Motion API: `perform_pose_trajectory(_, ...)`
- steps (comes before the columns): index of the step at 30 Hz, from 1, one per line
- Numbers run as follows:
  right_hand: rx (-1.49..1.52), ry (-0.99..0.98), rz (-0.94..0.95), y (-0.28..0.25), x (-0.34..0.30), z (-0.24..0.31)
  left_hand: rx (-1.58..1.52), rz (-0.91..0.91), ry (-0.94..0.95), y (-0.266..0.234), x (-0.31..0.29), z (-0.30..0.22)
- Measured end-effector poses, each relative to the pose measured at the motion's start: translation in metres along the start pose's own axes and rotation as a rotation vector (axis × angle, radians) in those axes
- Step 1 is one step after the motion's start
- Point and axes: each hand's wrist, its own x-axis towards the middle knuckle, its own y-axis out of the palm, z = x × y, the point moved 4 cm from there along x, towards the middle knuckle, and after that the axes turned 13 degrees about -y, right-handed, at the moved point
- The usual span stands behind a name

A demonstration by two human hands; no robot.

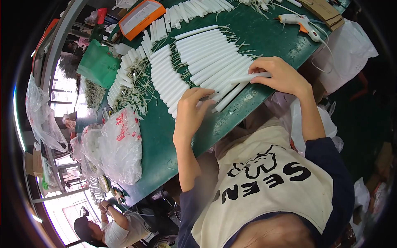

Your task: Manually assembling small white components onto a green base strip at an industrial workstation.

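Note:
Between the thumb and fingers of my right hand [278,75] is a slim white tube [246,77], lying over the near end of a row. My left hand [192,108] has its thumb and fingertips drawn together by the left ends of the nearest tubes; what they pinch is hard to make out. Farther back in that row, more white tubes [213,51] lie side by side, with thin pale wires sticking out at their ends. A second row of white tubes [163,72] runs along its left side.
A white hot glue gun [300,22] with a cord lies at the back right. An orange box [141,18], a green bag [99,64] and a clear plastic bag [120,144] stand left on the green table [165,136]. Another person [120,227] sits at lower left.

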Motion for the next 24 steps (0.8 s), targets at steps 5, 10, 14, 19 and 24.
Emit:
perform_pose_trajectory(5, 0.033, 0.015, -0.016, -0.001, 0.001, 0.001, -0.073, -0.009, -0.032, -0.002, 0.0, -0.002)
perform_pose_trajectory(10, -0.006, -0.062, -0.03, 0.006, 0.004, 0.007, -0.013, -0.075, 0.013, -0.003, 0.0, -0.002)
perform_pose_trajectory(14, 0.038, -0.128, -0.021, 0.018, 0.011, 0.012, -0.013, -0.083, -0.01, -0.003, 0.0, -0.002)
perform_pose_trajectory(19, 0.009, -0.159, 0.082, 0.028, 0.015, 0.018, -0.06, -0.094, -0.071, 0.0, 0.0, -0.001)
perform_pose_trajectory(24, -0.051, -0.094, 0.022, 0.027, 0.016, 0.016, -0.112, -0.053, -0.053, -0.002, -0.002, 0.0)
